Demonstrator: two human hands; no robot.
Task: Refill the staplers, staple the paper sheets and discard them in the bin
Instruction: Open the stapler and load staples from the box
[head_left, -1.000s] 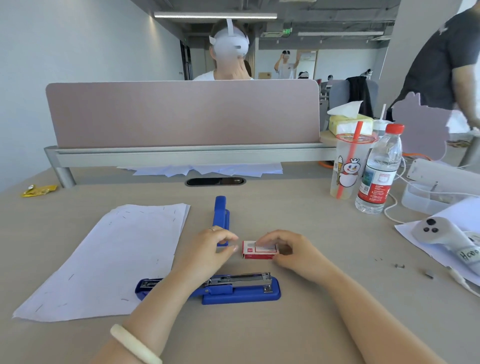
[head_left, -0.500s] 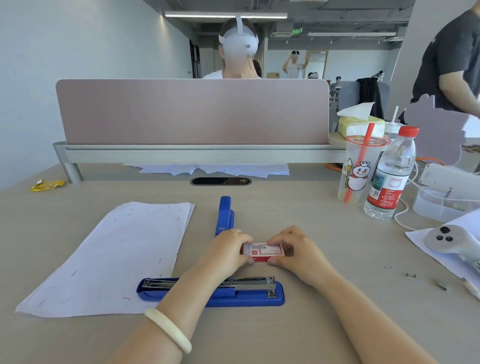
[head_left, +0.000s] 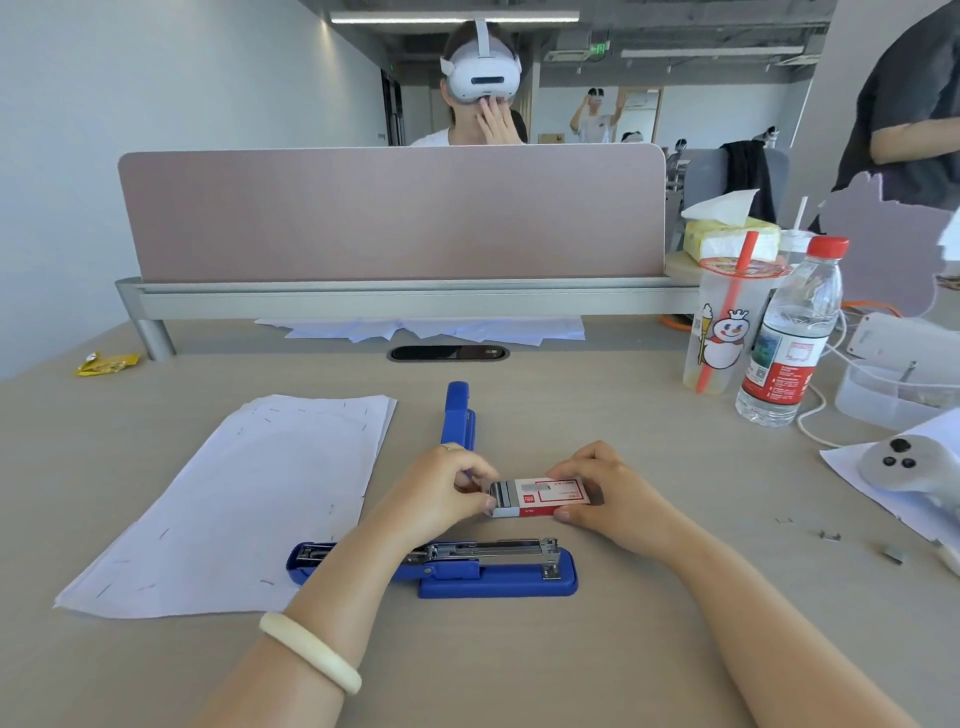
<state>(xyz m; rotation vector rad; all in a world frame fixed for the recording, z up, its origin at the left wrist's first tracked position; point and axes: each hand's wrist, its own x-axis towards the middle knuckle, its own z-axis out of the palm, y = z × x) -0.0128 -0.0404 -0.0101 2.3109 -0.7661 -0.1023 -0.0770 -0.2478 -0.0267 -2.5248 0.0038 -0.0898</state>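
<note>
A small red and white staple box (head_left: 545, 499) is held just above the desk between both hands. My right hand (head_left: 613, 499) grips its right end. My left hand (head_left: 441, 493) pinches the inner tray, slid partly out at the left end, with silver staples (head_left: 502, 493) showing. A blue stapler (head_left: 467, 566) lies flipped open in front of the hands, its metal channel exposed. A second blue stapler (head_left: 458, 415) lies behind my left hand, partly hidden. A stack of white paper sheets (head_left: 244, 499) with scattered staples lies at the left. No bin is in view.
A plastic cup with a red straw (head_left: 722, 332) and a water bottle (head_left: 789, 338) stand at the right. A white controller (head_left: 904, 462) rests on paper at the far right, loose staples (head_left: 831, 535) near it. A pink divider (head_left: 395, 213) closes the back; people are beyond it.
My left hand has closed in on the box and slid its inner tray out to the left, exposing the staples. The box has lifted slightly.
</note>
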